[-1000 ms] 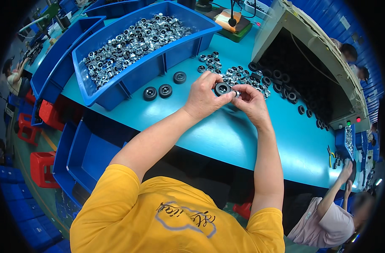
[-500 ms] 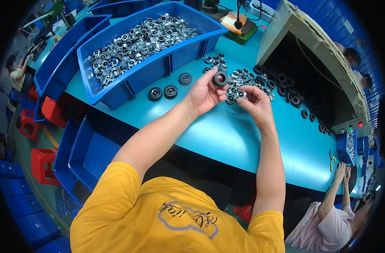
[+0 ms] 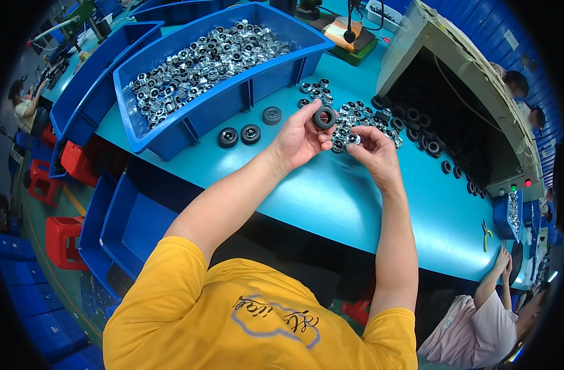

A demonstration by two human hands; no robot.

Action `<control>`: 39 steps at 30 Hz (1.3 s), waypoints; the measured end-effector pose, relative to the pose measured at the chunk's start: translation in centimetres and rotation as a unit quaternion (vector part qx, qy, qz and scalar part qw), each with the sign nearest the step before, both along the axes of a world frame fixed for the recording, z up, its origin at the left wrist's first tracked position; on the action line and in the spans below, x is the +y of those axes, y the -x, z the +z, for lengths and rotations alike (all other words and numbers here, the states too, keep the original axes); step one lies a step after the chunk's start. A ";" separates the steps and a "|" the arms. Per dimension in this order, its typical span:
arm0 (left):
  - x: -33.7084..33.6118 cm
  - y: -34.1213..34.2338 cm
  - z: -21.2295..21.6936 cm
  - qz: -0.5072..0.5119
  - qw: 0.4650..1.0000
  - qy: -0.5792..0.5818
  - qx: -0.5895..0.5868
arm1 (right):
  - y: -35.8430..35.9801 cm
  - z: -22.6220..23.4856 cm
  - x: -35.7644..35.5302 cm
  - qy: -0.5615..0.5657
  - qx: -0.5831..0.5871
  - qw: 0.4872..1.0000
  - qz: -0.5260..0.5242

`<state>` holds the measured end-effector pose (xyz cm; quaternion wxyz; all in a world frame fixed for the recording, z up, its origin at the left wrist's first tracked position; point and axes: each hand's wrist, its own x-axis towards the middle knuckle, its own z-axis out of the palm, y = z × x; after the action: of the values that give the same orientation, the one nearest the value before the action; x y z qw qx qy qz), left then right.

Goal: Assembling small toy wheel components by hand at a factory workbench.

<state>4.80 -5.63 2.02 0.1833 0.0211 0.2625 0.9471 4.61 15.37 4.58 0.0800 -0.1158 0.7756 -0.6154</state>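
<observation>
Your left hand (image 3: 299,137) has its grip closed on a black rubber ring (image 3: 324,117), held above the bench (image 3: 331,197). Your right hand (image 3: 373,151) pinches a small metal bearing (image 3: 353,139) beside the loose pile (image 3: 356,117). Keep the ring's hole facing the bearing and press it in squarely.

Head-worn fisheye, looking steeply down, close over table (image 3: 331,197)

I see a matt black rubber ring (image 3: 324,117) beside shiny metal parts (image 3: 199,61) in the glossy blue plastic bin (image 3: 232,102).
</observation>
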 end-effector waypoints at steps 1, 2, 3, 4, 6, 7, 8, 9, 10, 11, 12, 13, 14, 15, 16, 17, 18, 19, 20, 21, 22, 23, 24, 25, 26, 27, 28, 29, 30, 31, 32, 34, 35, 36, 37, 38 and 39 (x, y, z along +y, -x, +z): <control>0.0 0.0 0.0 0.000 1.000 0.002 0.002 | 0.0 0.0 0.0 -0.002 0.001 1.000 0.000; 0.0 0.0 0.0 0.000 1.000 0.005 0.004 | 0.0 0.0 0.0 -0.001 0.000 1.000 0.001; -0.1 0.0 0.0 0.000 1.000 0.008 0.006 | 0.0 0.0 0.1 0.000 0.000 1.000 0.002; -0.1 0.0 0.0 0.000 1.000 0.008 0.007 | 0.1 -0.1 0.1 0.001 -0.001 1.000 0.003; -0.1 0.0 0.0 0.001 1.000 0.008 0.008 | 0.1 -0.1 0.1 0.008 -0.001 1.000 0.002; -0.1 0.0 0.0 0.000 1.000 0.009 0.010 | 0.1 -0.2 0.0 0.012 -0.002 1.000 0.002; -0.1 0.1 -0.1 0.000 1.000 0.010 0.012 | 0.2 -0.3 0.1 0.025 0.001 1.000 -0.003; -0.1 0.1 -0.1 0.000 1.000 0.010 0.014 | 0.2 -0.5 0.1 0.039 0.004 0.999 -0.009; -0.1 0.1 -0.1 0.003 1.000 0.014 0.013 | 0.3 -0.6 0.1 0.053 0.007 0.998 -0.014; 0.0 0.0 -0.1 0.005 1.000 0.018 0.013 | 0.3 -0.6 0.1 0.057 0.010 0.998 -0.014; 0.0 0.0 -0.1 0.007 1.000 0.022 0.012 | 0.3 -0.6 0.1 0.061 0.013 0.998 -0.014; 0.1 0.0 -0.1 0.007 1.000 0.026 0.015 | 0.2 -0.5 0.1 0.065 0.017 0.998 -0.015; 0.0 0.0 -0.1 0.008 0.999 0.030 0.018 | 0.1 -0.3 -0.1 0.069 0.019 0.997 -0.011; 0.0 0.0 -0.2 0.009 0.999 0.034 0.020 | 0.0 -0.1 -0.2 0.073 0.021 0.997 -0.008; 0.0 0.0 -0.2 0.009 0.999 0.036 0.020 | -0.1 0.0 -0.3 0.078 0.023 0.997 -0.005; 0.0 -0.1 -0.2 0.008 0.999 0.038 0.019 | -0.3 0.0 -0.3 0.087 0.030 0.996 0.004; 0.1 -0.1 -0.3 0.007 0.999 0.039 0.019 | -0.4 0.0 -0.4 0.096 0.037 0.995 0.014; 0.1 0.0 -0.4 0.003 0.999 0.045 0.026 | -0.5 -0.1 -0.5 0.106 0.044 0.993 0.023; 0.2 -0.1 -0.5 0.000 0.998 0.052 0.032 | -0.7 -0.1 -0.8 0.120 0.061 0.991 0.021; 0.3 -0.1 -0.6 -0.004 0.998 0.058 0.039 | -1.0 0.0 -1.3 0.135 0.077 0.988 0.018; 0.4 -0.2 -0.6 -0.005 0.997 0.068 0.047 | -1.2 0.0 -1.7 0.149 0.093 0.984 0.015; 0.5 -0.4 -0.3 -0.007 0.995 0.079 0.055 | -1.3 0.0 -1.9 0.126 0.118 0.985 0.004; 0.6 -0.5 -0.1 -0.008 0.994 0.090 0.064 | -1.4 0.1 -2.0 0.103 0.143 0.984 -0.006; 0.7 -0.5 -0.2 -0.012 0.992 0.102 0.077 | -1.5 0.1 -2.0 0.079 0.168 0.982 -0.016; 0.7 -0.5 -0.3 -0.015 0.989 0.114 0.091 | -1.4 -0.1 -2.1 0.051 0.178 0.982 -0.024; 0.8 -0.6 -0.4 -0.018 0.986 0.126 0.105 | -1.5 0.0 -2.1 0.031 0.186 0.981 -0.032; 0.8 -0.6 -0.4 -0.018 0.984 0.136 0.111 | -1.6 0.0 -2.1 0.011 0.195 0.980 -0.041; 0.9 -0.7 -0.3 -0.016 0.982 0.147 0.118 | -1.6 0.1 -2.2 -0.010 0.203 0.978 -0.048; 0.9 -0.8 -0.2 -0.015 0.980 0.157 0.124 | -1.7 0.3 -2.3 -0.016 0.216 0.975 -0.052; 1.0 -0.9 -0.1 -0.007 0.979 0.162 0.127 | -1.8 0.4 -2.4 -0.022 0.228 0.972 -0.056; 1.1 -1.0 0.0 0.001 0.977 0.166 0.131 | -1.9 0.5 -2.4 -0.028 0.241 0.968 -0.060; 1.3 -1.0 0.0 0.016 0.974 0.177 0.139 | -1.8 0.4 -2.4 -0.034 0.259 0.963 -0.062; 1.4 -1.0 -0.1 0.024 0.972 0.183 0.144 | -1.8 0.2 -2.4 -0.037 0.268 0.961 -0.062; 1.4 -1.0 -0.2 0.031 0.970 0.190 0.149 | -1.7 0.2 -2.4 -0.038 0.269 0.960 -0.062; 1.4 -1.0 -0.3 0.029 0.970 0.188 0.150 | -1.7 0.2 -2.4 -0.039 0.270 0.960 -0.062; 1.4 -1.0 -0.3 0.028 0.971 0.186 0.150 | -1.8 0.2 -2.4 -0.040 0.271 0.960 -0.062; 1.4 -1.0 -0.3 0.026 0.971 0.184 0.151 | -1.8 0.2 -2.4 -0.037 0.269 0.960 -0.062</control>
<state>5.77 -4.23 1.71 0.1174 0.1232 0.4570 0.8730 6.39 12.97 4.82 -0.1658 -0.2253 0.7966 -0.5359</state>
